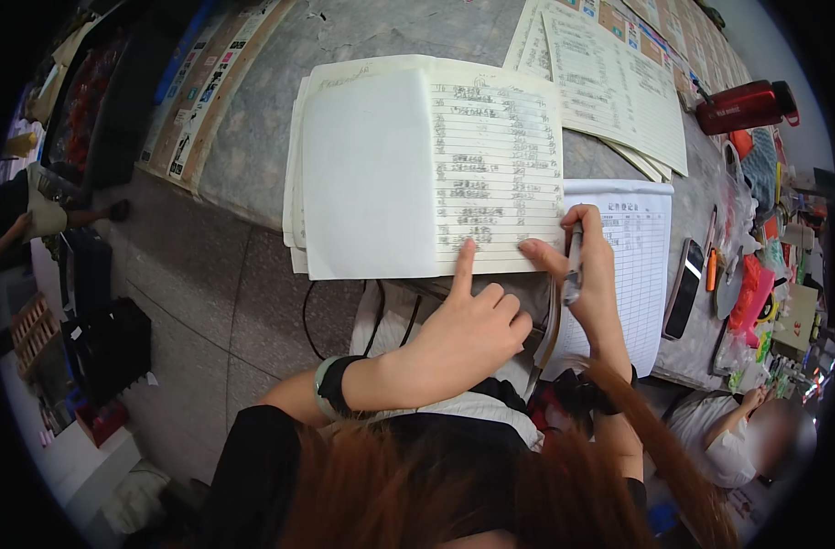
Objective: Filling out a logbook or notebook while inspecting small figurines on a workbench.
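Note:
An open notebook (498, 137) lies on the table, with handwritten lines on its right page and a blank white sheet (370, 174) over the left. My left hand (472, 334) points with its index finger at the lower lines of the written page; its other fingers are curled and nothing is in it. A dark band circles that wrist. At the page's lower right corner my right hand (600, 274) grips a pen (574, 265), its thumb on the page edge. Partly under that hand and the notebook is a printed form with a grid (641, 284).
Loose written sheets (609, 91) overlap behind the notebook. To the right are a black phone (684, 289), an orange marker (711, 270), a red bottle (742, 107) and mixed clutter. One person (710, 439) sits at lower right, another (47, 215) at far left. Black cables (312, 320) hang below the table edge.

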A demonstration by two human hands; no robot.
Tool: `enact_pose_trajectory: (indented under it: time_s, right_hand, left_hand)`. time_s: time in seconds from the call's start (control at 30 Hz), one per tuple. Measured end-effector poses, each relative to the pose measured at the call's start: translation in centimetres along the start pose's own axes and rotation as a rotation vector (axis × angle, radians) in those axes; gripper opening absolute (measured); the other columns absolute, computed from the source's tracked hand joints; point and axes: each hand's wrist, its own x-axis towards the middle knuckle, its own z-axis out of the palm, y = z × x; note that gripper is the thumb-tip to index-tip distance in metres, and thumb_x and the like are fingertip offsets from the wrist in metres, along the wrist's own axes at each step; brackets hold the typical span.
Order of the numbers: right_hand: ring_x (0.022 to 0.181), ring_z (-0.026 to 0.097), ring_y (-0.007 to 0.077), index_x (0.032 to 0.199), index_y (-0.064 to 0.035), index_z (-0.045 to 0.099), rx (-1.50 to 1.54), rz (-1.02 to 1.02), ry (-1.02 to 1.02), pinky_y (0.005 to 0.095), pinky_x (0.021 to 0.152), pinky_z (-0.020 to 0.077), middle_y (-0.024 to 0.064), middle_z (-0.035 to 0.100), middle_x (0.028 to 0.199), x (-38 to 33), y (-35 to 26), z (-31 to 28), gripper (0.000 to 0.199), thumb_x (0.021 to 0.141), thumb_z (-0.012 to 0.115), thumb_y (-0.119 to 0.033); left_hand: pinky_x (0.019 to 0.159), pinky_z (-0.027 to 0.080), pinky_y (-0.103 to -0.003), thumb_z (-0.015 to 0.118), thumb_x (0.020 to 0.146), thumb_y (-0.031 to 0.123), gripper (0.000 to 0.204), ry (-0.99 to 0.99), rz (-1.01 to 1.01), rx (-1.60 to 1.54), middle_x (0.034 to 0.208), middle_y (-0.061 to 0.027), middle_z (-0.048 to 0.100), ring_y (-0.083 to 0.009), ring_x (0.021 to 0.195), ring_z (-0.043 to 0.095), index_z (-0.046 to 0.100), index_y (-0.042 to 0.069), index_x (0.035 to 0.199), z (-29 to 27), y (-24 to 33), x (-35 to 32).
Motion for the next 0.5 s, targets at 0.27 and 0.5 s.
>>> enact_pose_trajectory:
  time_s: [0.27, 0.5]
  right_hand:
    - [0.048, 0.04, 0.0127, 0.085, -0.0052, 0.042, -0.156, -0.24, 0.276, 0.0238, 0.045, 0.0358, 0.0051, 0.044, 0.059, -1.4, 0.3, -1.6, 0.026, 0.072, 0.064, -0.007]
    - [0.043, 0.042, 0.005, 0.082, -0.0063, 0.042, 0.469, -0.2, 0.608, 0.0157, 0.037, 0.0318, 0.0003, 0.045, 0.063, 4.3, -1.2, -6.6, 0.02, 0.076, 0.061, -0.01]
  left_hand:
    - [0.096, 0.029, -0.04, 0.055, 0.073, 0.02, 0.016, 0.115, 0.191, -0.161, 0.062, -0.0029, 0.04, -0.0164, 0.067, 0.048, 0.05, 0.005, 0.079, 0.0, 0.3, 0.1]
    - [0.096, 0.028, -0.044, 0.055, 0.074, 0.02, 0.016, 0.16, 0.189, -0.098, 0.064, -0.0018, 0.04, -0.0153, 0.068, 0.048, 0.051, 0.007, 0.081, 0.4, -0.3, 0.7]
